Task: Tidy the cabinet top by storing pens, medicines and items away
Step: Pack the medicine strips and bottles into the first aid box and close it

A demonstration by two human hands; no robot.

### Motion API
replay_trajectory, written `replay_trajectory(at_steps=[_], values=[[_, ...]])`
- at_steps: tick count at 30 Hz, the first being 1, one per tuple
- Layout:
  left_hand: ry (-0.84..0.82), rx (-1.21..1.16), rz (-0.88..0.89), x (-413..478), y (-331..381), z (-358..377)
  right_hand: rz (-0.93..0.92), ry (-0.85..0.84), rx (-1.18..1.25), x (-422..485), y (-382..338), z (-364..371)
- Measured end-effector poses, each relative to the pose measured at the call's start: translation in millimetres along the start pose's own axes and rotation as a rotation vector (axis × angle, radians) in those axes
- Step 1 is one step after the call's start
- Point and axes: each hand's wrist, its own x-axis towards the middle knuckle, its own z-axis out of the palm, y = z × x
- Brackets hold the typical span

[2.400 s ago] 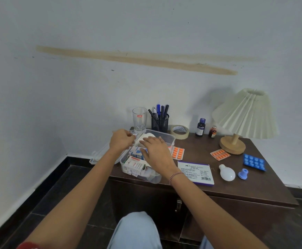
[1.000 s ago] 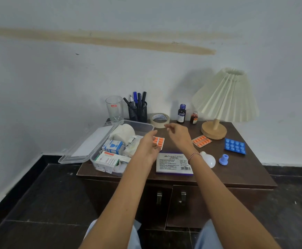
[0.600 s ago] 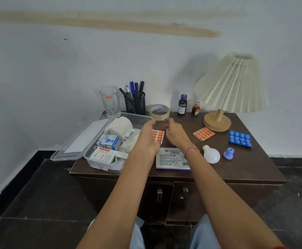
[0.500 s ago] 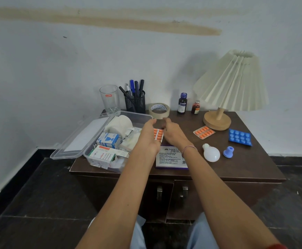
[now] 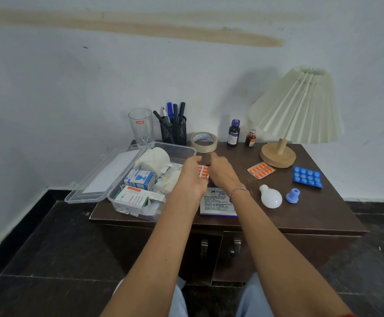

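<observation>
One orange strip (image 5: 203,171): a blister sheet of tablets lying between the two hands, just beside the right wall of the clear box (image 5: 177,148), towards the middle of the cabinet top (image 5: 323,209). Only its middle shows.
Why there: it looks like the loose medicine nearest the box, so probably the easiest to store first.
Left hand (image 5: 190,177): back up, fingers reaching forward along the strip's left edge. It seems to touch the strip, but I cannot tell whether it pinches it.
Right hand (image 5: 220,171): knuckles up, fingers bent down at the strip's right edge. Its fingertips are hidden, so I cannot tell whether it grips.
Box contents: the box is open, with its lid (image 5: 108,177) folded out flat to the left, and holds cartons, a white roll and sachets.
Still out: a second orange strip (image 5: 261,170), a blue blister sheet (image 5: 307,176), a bulb (image 5: 270,197) and a stamp pad carton (image 5: 216,202) partly under the right wrist.
At the back: a tape roll (image 5: 204,141), two small bottles (image 5: 233,133), and pens upright in a mesh holder (image 5: 174,131).
Far right: a lamp (image 5: 298,106), near the second strip.
</observation>
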Motion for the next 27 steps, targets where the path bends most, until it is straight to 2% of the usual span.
replay_trajectory(at_steps=[7, 13, 27], values=[[0.019, -0.008, -0.014, 6.4, 0.8, 0.4, -0.01, 0.021, -0.006, -0.2, 0.1, -2.2], [0.028, 0.004, -0.007, 5.4, -1.1, 2.3, 0.029, 0.031, 0.088, 1.4, 1.0, -3.0], [0.083, 0.055, -0.048, 1.5, -4.4, 10.2, 0.087, 0.164, 0.141, 6.6, 7.8, -6.7]])
